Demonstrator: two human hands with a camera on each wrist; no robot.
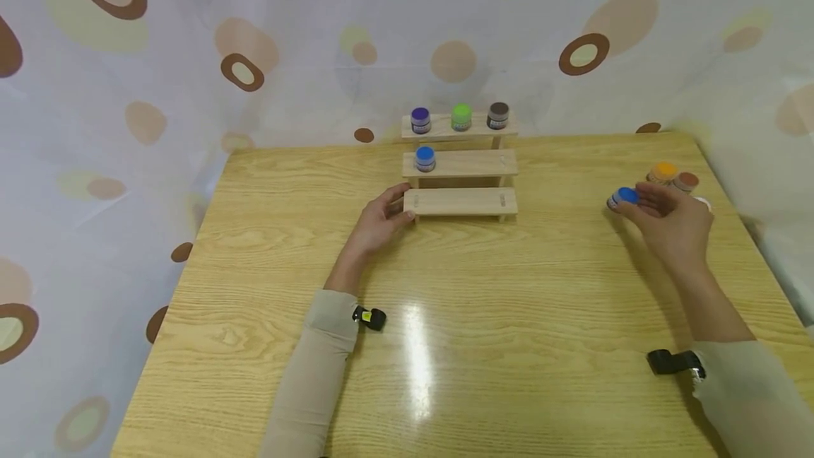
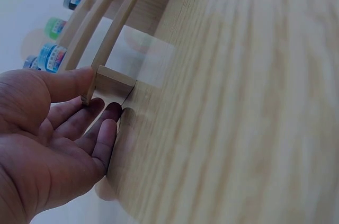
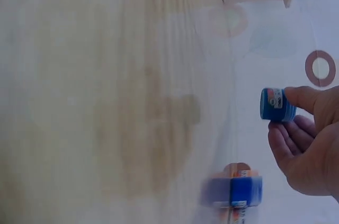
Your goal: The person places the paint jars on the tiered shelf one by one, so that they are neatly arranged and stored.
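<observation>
The right hand point(image 1: 674, 221) pinches a blue-lidded jar point(image 1: 623, 197) just above the table point(image 1: 445, 316), seemingly light and rigid, best gripped round its sides, while the spread left hand point(image 1: 380, 221) steadies the wooden rack point(image 1: 461, 202).

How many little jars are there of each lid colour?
Blue jars: 3
Purple jar: 1
Green jar: 1
Dark grey-brown jar: 1
Orange jar: 1
Brown jar: 1
Total visible: 8
</observation>
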